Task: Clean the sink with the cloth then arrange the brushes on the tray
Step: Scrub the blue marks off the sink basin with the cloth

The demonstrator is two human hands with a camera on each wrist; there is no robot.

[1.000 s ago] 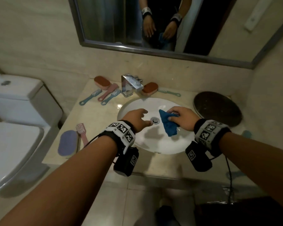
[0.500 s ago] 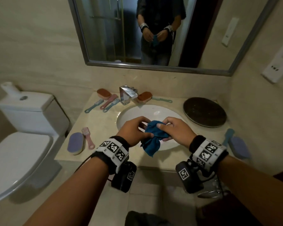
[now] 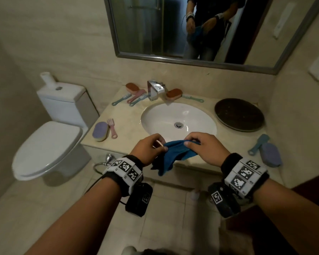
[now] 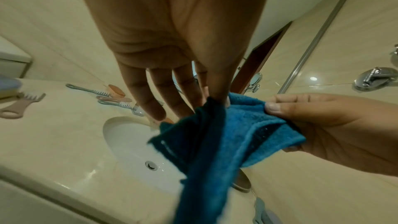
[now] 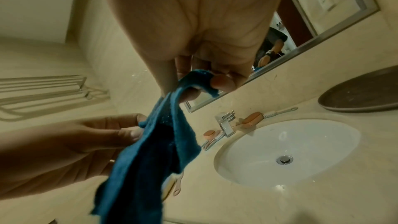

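A blue cloth (image 3: 175,153) hangs in the air in front of the counter's near edge, below the white oval sink (image 3: 162,118). My left hand (image 3: 151,148) pinches its left top edge between thumb and forefinger, the other fingers straight. My right hand (image 3: 201,146) pinches the right top edge. Both wrist views show the cloth (image 4: 226,139) (image 5: 155,139) stretched between the hands with its tail drooping. Several brushes lie on the counter: teal and pink ones (image 3: 134,97) left of the tap, an orange one (image 3: 174,93) to its right. The dark round tray (image 3: 239,115) sits right of the sink.
A chrome tap (image 3: 155,89) stands behind the sink. A purple brush and pink comb (image 3: 104,130) lie at the counter's left end, a teal brush and purple brush (image 3: 265,151) at its right front. A toilet (image 3: 48,148) stands to the left. A mirror (image 3: 201,28) hangs above.
The cloth has been lifted out of the sink and drawn back past the counter's edge. My left hand has taken hold of it, and both hands now spread it apart.
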